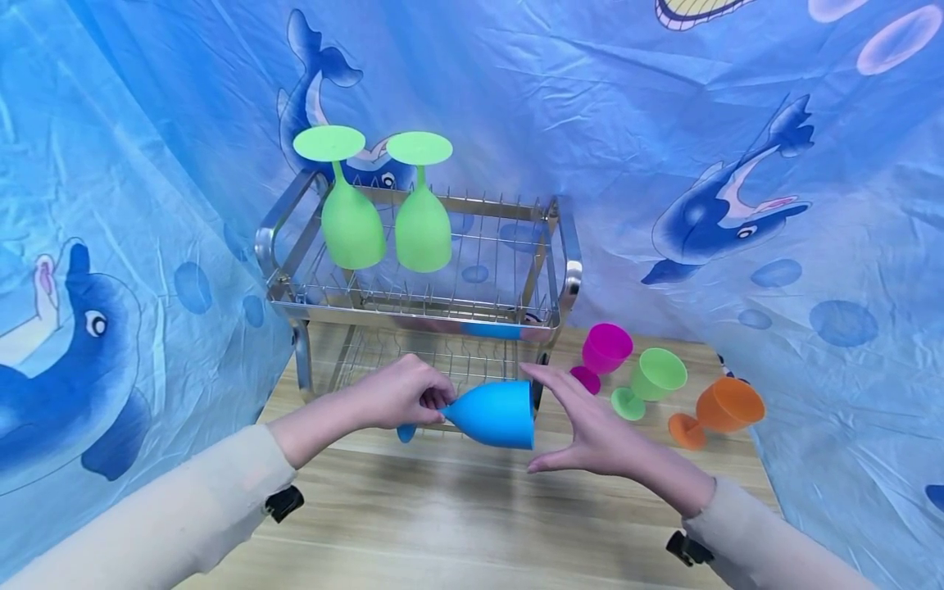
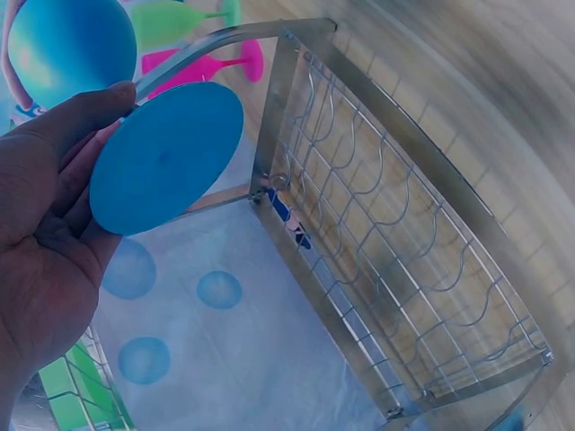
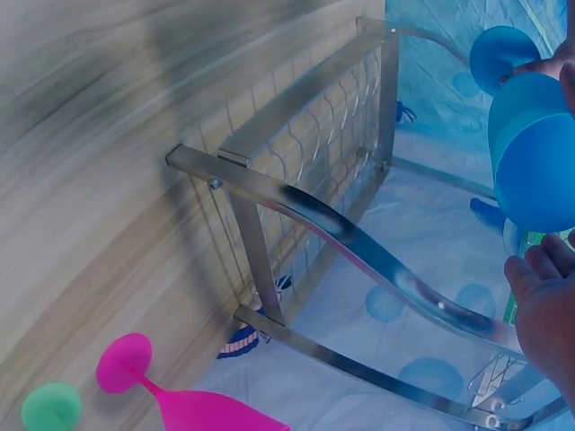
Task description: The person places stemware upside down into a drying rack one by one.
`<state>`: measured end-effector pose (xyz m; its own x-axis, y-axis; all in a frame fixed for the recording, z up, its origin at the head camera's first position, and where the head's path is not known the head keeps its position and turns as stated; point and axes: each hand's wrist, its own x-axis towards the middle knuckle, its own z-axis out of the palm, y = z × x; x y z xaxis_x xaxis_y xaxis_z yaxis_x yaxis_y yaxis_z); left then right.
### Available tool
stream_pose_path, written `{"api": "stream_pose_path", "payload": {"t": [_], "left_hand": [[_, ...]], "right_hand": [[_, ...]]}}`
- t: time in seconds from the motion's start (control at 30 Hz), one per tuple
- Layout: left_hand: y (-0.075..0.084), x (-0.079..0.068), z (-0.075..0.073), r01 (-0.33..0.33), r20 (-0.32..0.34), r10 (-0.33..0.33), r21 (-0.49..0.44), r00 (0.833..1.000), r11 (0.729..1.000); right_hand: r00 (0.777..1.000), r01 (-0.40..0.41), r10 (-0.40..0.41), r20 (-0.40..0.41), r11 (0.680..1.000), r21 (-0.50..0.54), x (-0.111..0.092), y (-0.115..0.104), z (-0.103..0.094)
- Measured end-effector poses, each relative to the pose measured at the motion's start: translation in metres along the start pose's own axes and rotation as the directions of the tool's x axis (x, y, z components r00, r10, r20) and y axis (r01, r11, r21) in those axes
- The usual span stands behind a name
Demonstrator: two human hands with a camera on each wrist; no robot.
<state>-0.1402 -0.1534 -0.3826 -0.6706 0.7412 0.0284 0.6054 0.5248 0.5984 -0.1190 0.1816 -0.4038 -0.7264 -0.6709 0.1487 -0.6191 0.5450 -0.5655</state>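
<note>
A blue goblet (image 1: 492, 415) lies sideways in the air in front of the metal rack, its mouth facing right. My left hand (image 1: 409, 393) pinches its stem near the base; the round blue foot (image 2: 169, 157) shows in the left wrist view. Just off the goblet's rim, my right hand (image 1: 590, 426) has thumb and fingers spread apart, holding nothing. In the right wrist view the goblet's hollow mouth (image 3: 544, 175) faces that hand. Two green goblets (image 1: 352, 225) (image 1: 424, 229) stand upside down on the rack's upper tier, at its left and middle.
The two-tier metal dish rack (image 1: 413, 315) stands on a wooden table (image 1: 442, 524). Right of it, a magenta goblet (image 1: 608, 348), a green goblet (image 1: 659, 374) and an orange goblet (image 1: 730, 405) lie tilted on the table. A blue curtain (image 1: 590, 98) with dolphins hangs behind and at the sides.
</note>
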Motion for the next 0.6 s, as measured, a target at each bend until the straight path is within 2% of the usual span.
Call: {"api": "stream_pose_path", "payload": {"t": [0.33,0.6], "left_hand": [[0.002,0.003,-0.002,0.019,0.020,-0.020,0.017,1.000,1.000],[-0.001,0.004,0.000,0.020,0.019,-0.021,0.026,1.000,0.999]], "right_hand": [[0.999,0.036,-0.037,-0.024,0.999,-0.028,0.006,0.001,0.007],[0.993,0.081,-0.087,-0.079,0.994,-0.072,0.008,0.002,0.011]]}}
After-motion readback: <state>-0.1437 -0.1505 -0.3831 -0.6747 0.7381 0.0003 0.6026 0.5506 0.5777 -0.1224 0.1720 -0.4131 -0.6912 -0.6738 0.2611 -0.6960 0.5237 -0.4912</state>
